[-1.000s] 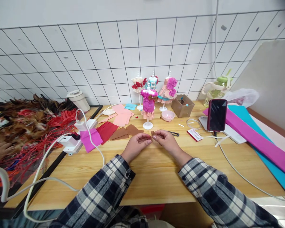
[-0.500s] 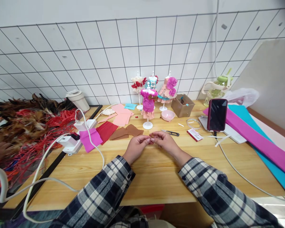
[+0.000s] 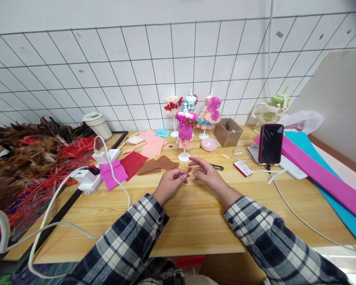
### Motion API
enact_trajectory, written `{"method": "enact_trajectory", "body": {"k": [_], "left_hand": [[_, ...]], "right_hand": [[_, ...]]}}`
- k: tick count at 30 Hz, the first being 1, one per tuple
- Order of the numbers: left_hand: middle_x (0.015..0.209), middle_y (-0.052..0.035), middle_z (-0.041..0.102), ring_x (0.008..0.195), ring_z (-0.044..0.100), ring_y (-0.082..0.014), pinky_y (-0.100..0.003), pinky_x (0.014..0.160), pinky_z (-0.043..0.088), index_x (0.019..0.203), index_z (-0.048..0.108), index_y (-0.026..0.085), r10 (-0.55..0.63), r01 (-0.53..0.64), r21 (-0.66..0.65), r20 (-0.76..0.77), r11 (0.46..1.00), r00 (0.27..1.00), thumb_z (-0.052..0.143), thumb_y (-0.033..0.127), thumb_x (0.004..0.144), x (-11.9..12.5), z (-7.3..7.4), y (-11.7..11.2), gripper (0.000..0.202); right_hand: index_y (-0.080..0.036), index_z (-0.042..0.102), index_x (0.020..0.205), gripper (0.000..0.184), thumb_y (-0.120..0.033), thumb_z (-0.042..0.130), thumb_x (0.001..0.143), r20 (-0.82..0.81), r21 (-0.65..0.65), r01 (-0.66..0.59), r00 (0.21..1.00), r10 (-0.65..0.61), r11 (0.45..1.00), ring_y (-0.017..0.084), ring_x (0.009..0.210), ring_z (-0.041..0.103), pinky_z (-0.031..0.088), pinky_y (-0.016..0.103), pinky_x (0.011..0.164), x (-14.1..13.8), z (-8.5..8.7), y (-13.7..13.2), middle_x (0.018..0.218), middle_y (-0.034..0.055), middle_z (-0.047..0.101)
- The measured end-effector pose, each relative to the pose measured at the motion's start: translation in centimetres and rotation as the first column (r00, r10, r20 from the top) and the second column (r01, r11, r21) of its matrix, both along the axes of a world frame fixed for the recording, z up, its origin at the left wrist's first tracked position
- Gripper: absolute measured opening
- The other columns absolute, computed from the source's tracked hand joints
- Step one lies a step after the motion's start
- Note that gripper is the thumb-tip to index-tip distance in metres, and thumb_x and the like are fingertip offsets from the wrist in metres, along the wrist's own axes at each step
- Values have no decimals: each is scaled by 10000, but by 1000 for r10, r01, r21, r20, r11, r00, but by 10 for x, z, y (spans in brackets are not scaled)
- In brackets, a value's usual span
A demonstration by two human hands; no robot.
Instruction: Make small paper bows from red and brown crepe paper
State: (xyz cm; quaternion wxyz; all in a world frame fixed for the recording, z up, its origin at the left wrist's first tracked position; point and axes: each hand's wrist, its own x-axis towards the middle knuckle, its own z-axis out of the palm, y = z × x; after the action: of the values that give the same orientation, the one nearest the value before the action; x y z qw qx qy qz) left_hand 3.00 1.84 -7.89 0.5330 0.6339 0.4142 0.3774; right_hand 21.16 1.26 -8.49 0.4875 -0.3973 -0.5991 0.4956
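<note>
My left hand rests on the wooden table with its fingers pinched on a small brown paper piece. Just to the right of it, my right hand has its fingers spread apart, and whether they still touch the piece is unclear. Beyond the hands stands a small mannequin in a magenta paper dress on a white stand. Brown paper pieces, red paper and magenta paper lie to the left. Small black scissors lie right of my right hand.
More dressed mannequins, a pink bowl and a cardboard box stand behind. A phone on a stand, a red card, magenta and teal paper rolls lie right. Chargers with white cables and feathers fill the left.
My right hand has opened its fingers and drawn slightly away from the brown piece, which both hands were pinching earlier. The left hand keeps its pinch.
</note>
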Motion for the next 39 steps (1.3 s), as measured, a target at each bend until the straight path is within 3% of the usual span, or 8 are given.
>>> {"method": "enact_trajectory", "body": {"k": [2, 5, 12, 19, 24, 30, 35, 39], "left_hand": [[667, -17, 641, 706, 590, -154, -272, 730, 446, 795, 639, 132, 5, -5, -14, 10, 1000, 1000, 658, 381, 732, 0, -1, 1, 258], [701, -20, 640, 655, 554, -130, -253, 678, 430, 807, 654, 124, -1, 1, -9, 8, 1000, 1000, 674, 371, 716, -1, 0, 1, 264], [689, -17, 635, 664, 545, -130, -249, 681, 415, 828, 691, 125, -10, 20, -109, 91, 994, 996, 699, 438, 697, -2, 1, 2, 339], [735, -17, 649, 703, 580, -121, -238, 695, 431, 811, 636, 138, 149, -61, -302, 279, 951, 949, 772, 383, 635, -3, -5, 4, 332], [717, -15, 645, 671, 566, -112, -231, 675, 424, 775, 629, 133, 116, -36, -278, 277, 960, 954, 765, 390, 640, -2, -4, 2, 321], [730, -11, 647, 698, 584, -122, -238, 696, 437, 803, 615, 145, 164, -66, -294, 323, 954, 932, 767, 376, 641, -3, -4, 3, 321], [726, -5, 641, 676, 580, -113, -239, 693, 438, 802, 614, 143, 142, -47, -291, 316, 956, 938, 764, 366, 652, -3, -8, 4, 307], [778, -20, 665, 755, 605, -142, -261, 752, 448, 860, 632, 148, 104, -43, -223, 271, 974, 957, 766, 346, 652, -2, -8, 2, 317]], "right_hand": [[-295, 563, 1237, 535, -160, 602, 721, 176, 222, 19, 983, -59, 975, 175, 972, 561, 487, 320, 778, 3, 2, 0, 1199, 54, 574], [-274, 691, 1025, 288, -177, 618, 764, 372, 467, 8, 905, -205, 884, 207, 1065, 546, 425, 389, 932, 4, 3, 0, 1138, 52, 624], [-255, 700, 891, 119, -220, 613, 817, 399, 541, 21, 874, -279, 841, 188, 959, 595, 460, 368, 874, 1, 0, 0, 1001, 45, 671], [-186, 591, 999, 310, -327, 679, 738, 283, 357, 307, 864, -415, 882, 157, 738, 558, 487, 290, 643, -10, -5, -4, 927, 62, 628], [-195, 634, 884, 198, -329, 661, 740, 325, 297, 233, 887, -328, 926, 137, 672, 538, 465, 269, 618, -17, -4, -6, 849, 36, 637], [-196, 518, 1086, 484, -384, 703, 680, 185, 134, 300, 929, -321, 945, 105, 619, 551, 446, 231, 517, -23, -2, -8, 1003, 57, 619], [-181, 571, 818, 256, -382, 668, 693, 158, 4, 232, 960, -230, 973, 101, 582, 535, 442, 234, 543, -26, -3, -8, 815, 15, 633], [-182, 563, 771, 219, -366, 646, 685, 92, -76, 211, 975, -204, 975, 102, 543, 494, 426, 219, 487, -23, -4, -5, 660, -16, 572]]}}
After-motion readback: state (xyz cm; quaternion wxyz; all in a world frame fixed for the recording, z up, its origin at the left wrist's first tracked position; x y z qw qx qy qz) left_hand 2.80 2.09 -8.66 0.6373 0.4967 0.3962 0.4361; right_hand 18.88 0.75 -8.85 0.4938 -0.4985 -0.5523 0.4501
